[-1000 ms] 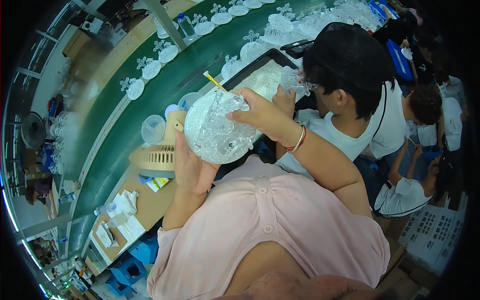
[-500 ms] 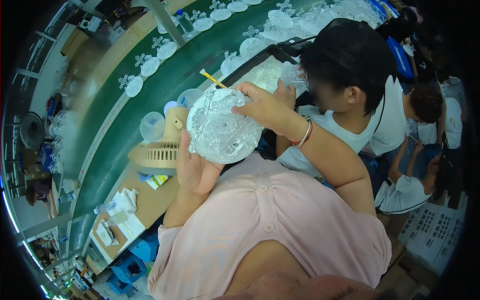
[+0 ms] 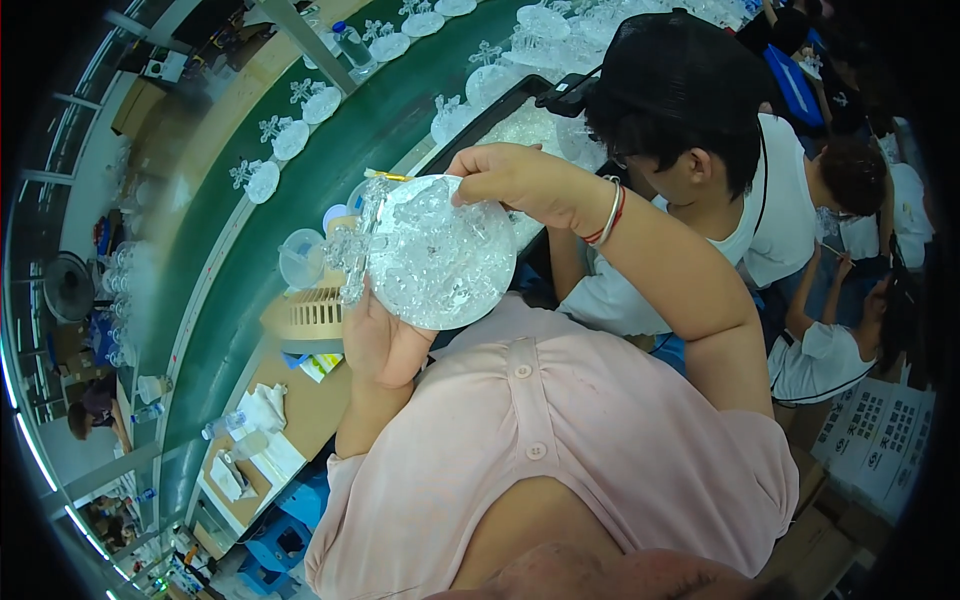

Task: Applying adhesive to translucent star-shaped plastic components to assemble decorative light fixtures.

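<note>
In front of my chest I hold a round, white-based ornament (image 3: 440, 255) covered with clear, glassy chips, its clear cross (image 3: 350, 255) pointing to the left. My left hand (image 3: 385, 345) supports it from the lower left, the fingers hidden behind the disc. At the upper rim my right hand (image 3: 510, 185) grips the disc, thumb on the front face. A thin yellow-handled brush (image 3: 390, 177) juts out leftward past the top of the ornament, near my right fingers; its other end is hidden, so I cannot tell exactly how it is held.
A beige fan (image 3: 305, 315) and plastic cups (image 3: 300, 258) stand beyond my left hand. Past them runs a green conveyor (image 3: 235, 250) carrying similar ornaments (image 3: 290, 140). To my right sits a co-worker in a black cap (image 3: 680, 80), by a black tray of clear chips (image 3: 525, 125).
The ornament has turned, so its cross now sticks out at the left. The brush has swung from slanting to nearly level. My right hand has shifted slightly up and left.
</note>
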`<action>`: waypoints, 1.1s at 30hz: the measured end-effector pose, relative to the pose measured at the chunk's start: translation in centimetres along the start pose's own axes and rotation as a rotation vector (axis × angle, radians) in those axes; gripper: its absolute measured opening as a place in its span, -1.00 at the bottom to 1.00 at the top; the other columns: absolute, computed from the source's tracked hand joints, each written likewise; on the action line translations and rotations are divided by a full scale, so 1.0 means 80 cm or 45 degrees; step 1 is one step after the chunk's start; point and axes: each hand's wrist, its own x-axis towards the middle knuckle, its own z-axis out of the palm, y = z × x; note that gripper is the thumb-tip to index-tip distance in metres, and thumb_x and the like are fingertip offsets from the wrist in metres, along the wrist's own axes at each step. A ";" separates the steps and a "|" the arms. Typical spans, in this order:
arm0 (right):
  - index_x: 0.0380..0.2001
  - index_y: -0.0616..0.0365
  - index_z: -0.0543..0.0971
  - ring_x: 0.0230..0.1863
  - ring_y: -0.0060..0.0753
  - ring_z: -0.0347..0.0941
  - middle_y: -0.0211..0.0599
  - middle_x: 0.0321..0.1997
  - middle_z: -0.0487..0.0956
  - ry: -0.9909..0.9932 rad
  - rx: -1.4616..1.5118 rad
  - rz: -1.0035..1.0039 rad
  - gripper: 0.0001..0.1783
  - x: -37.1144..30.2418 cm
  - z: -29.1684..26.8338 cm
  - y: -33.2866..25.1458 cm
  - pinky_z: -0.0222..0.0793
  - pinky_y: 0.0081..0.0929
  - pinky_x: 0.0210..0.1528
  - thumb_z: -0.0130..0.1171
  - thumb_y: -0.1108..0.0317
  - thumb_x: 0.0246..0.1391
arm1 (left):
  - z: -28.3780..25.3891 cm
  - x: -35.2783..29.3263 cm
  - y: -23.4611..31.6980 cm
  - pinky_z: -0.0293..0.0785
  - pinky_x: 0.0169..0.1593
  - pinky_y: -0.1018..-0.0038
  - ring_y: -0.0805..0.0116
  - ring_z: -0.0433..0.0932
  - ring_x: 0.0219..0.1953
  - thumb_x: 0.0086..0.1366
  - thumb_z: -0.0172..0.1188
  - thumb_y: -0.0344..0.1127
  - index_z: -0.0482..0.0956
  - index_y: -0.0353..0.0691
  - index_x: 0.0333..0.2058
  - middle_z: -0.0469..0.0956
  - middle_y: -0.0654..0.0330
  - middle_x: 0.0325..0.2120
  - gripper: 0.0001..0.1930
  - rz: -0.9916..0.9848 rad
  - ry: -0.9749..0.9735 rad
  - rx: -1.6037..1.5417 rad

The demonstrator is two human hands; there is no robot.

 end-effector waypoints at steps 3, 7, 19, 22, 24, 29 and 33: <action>-0.32 0.25 0.47 -0.40 -0.66 0.31 -0.45 -0.41 0.44 -0.021 0.010 0.026 -0.73 0.005 -0.001 0.006 0.21 -0.71 -0.36 0.09 0.32 -0.11 | -0.001 -0.001 -0.001 0.04 0.21 0.08 0.08 0.09 0.21 0.34 -0.38 -0.06 0.00 -0.19 0.19 0.07 0.06 0.18 -0.48 0.007 -0.010 0.118; -0.31 0.23 0.47 -0.42 -0.70 0.32 -0.48 -0.42 0.44 -0.040 0.057 0.051 -0.74 0.008 0.000 0.006 0.21 -0.74 -0.40 0.07 0.34 -0.12 | 0.001 0.000 0.001 0.07 0.19 0.09 0.08 0.12 0.19 0.34 -0.39 -0.07 0.02 -0.19 0.18 0.09 0.06 0.17 -0.49 0.013 0.026 0.102; -0.36 0.20 0.46 -0.50 -0.74 0.26 -0.54 -0.46 0.42 -0.110 -0.028 0.013 -0.77 0.017 -0.010 0.007 0.13 -0.75 -0.49 0.08 0.30 -0.10 | 0.001 0.004 0.001 0.01 0.22 0.07 0.06 0.08 0.21 0.34 -0.40 -0.09 -0.01 -0.19 0.19 0.06 0.04 0.18 -0.50 -0.014 -0.021 0.053; -0.36 0.19 0.46 -0.50 -0.74 0.26 -0.53 -0.47 0.42 -0.103 -0.068 0.017 -0.77 0.018 -0.013 0.008 0.13 -0.75 -0.49 0.09 0.30 -0.11 | 0.001 0.006 0.001 0.01 0.21 0.07 0.06 0.07 0.21 0.35 -0.40 -0.08 -0.02 -0.19 0.20 0.05 0.04 0.19 -0.49 -0.006 -0.016 0.037; -0.35 0.19 0.46 -0.49 -0.73 0.26 -0.52 -0.47 0.41 -0.131 -0.103 0.021 -0.76 0.018 -0.016 0.007 0.14 -0.75 -0.49 0.10 0.31 -0.13 | 0.002 0.004 0.000 0.01 0.21 0.06 0.07 0.07 0.21 0.34 -0.40 -0.06 -0.01 -0.19 0.19 0.06 0.04 0.19 -0.48 -0.025 -0.003 0.019; -0.34 0.20 0.45 -0.47 -0.72 0.27 -0.50 -0.46 0.41 -0.211 -0.174 0.077 -0.73 0.019 -0.020 0.004 0.15 -0.73 -0.48 0.11 0.34 -0.18 | 0.002 0.004 0.000 0.02 0.21 0.09 0.08 0.11 0.20 0.34 -0.41 -0.03 0.02 -0.19 0.19 0.09 0.05 0.17 -0.47 -0.049 0.003 0.050; -0.31 0.21 0.45 -0.46 -0.71 0.27 -0.49 -0.45 0.41 -0.254 -0.150 0.125 -0.70 0.021 -0.021 0.002 0.16 -0.74 -0.47 0.10 0.35 -0.21 | 0.005 0.000 -0.002 0.03 0.21 0.10 0.08 0.14 0.19 0.32 -0.40 -0.03 0.04 -0.20 0.18 0.13 0.04 0.16 -0.46 -0.063 -0.001 0.034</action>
